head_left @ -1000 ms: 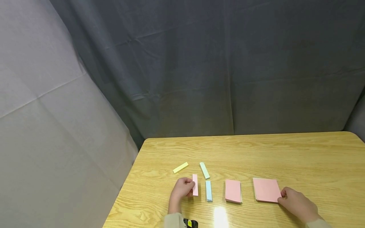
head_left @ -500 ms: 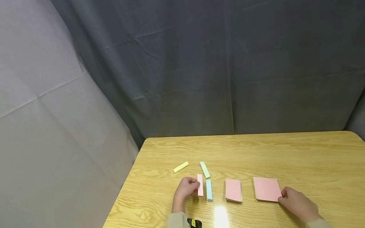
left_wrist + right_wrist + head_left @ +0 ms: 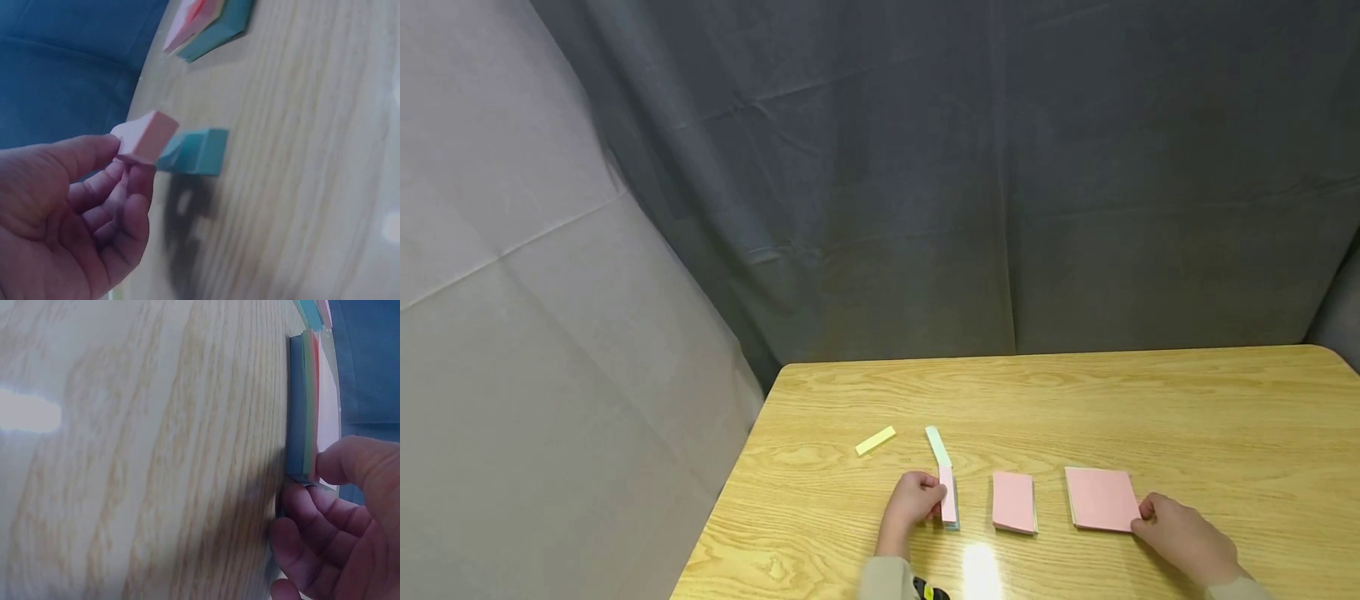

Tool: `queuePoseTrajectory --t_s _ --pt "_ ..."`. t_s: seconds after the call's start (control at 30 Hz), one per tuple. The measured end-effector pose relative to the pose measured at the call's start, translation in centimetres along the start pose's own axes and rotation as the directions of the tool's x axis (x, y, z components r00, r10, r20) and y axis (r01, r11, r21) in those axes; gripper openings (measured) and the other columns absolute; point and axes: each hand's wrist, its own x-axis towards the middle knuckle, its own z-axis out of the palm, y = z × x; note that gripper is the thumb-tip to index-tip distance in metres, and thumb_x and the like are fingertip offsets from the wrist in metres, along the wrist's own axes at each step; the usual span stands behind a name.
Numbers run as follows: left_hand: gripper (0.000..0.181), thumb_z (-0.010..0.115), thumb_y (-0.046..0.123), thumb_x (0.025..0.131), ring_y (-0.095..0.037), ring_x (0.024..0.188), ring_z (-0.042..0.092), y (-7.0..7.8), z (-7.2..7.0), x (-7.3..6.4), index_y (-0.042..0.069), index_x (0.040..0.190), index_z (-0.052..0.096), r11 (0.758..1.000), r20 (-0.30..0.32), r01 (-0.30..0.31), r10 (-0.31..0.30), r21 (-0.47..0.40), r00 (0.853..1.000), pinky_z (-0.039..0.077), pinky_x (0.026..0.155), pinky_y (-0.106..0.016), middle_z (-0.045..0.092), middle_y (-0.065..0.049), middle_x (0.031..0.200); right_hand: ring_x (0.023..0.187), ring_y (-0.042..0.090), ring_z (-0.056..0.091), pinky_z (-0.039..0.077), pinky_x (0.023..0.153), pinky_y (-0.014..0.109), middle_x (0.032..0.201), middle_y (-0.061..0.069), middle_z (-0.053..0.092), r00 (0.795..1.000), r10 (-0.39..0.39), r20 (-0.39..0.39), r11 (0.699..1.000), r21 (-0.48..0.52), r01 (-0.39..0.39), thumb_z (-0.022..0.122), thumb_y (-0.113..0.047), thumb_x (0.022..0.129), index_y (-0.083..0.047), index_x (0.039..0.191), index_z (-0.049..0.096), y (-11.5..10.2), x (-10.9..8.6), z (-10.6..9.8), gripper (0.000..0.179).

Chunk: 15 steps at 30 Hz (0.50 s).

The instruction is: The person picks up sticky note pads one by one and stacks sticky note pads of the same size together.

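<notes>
My left hand [image 3: 914,504] pinches a narrow pink sticky note pad [image 3: 948,492] between thumb and fingers. In the left wrist view that pad is raised off the table, above a narrow blue sticky note pad [image 3: 214,152]; from the head it covers most of the blue one. A pale green strip pad [image 3: 937,445] lies just behind. At the right, my right hand [image 3: 1187,540] grips the near right corner of a large square stack of sticky notes [image 3: 1102,498], pink on top. Blue, green and orange layers [image 3: 308,403] show along its side in the right wrist view.
A smaller stack of sticky notes [image 3: 1013,502], also pink on top, lies between the two hands. Farther left, a narrow yellow pad [image 3: 876,441] lies at a slant. The wooden table [image 3: 1225,408] ends at a dark curtain [image 3: 1000,208].
My left hand has carried the narrow pink pad rightward, from beside the narrow blue pad to over it. My right hand stays at the corner of the large square stack.
</notes>
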Motion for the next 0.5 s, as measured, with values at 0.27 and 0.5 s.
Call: queuePoseTrajectory --t_s 0.27,0.5 --pt "0.005 0.059 0.008 0.083 -0.008 0.046 0.042 -0.08 0.85 0.02 0.004 0.080 0.060 0.998 -0.026 0.047 -0.046 0.042 0.999 0.036 0.042 -0.019 0.050 0.001 0.055 0.067 0.020 0.048 0.042 0.056 0.043 0.079 0.010 0.058 1.000 -0.013 -0.003 1.000 0.004 0.013 0.055 -0.030 0.081 0.003 0.092 0.053 0.09 -0.08 -0.05 0.035" --pt "0.007 0.060 0.007 0.081 -0.007 0.045 0.041 -0.06 1.13 0.07 0.004 0.075 0.060 0.996 -0.054 0.051 -0.047 0.077 0.997 0.035 0.041 -0.019 0.049 0.002 0.052 0.067 0.020 0.049 0.043 0.056 0.044 0.078 0.009 0.058 1.000 -0.016 -0.001 1.000 0.009 0.016 0.055 -0.031 0.081 0.004 0.093 0.053 0.22 -0.12 -0.01 0.037"
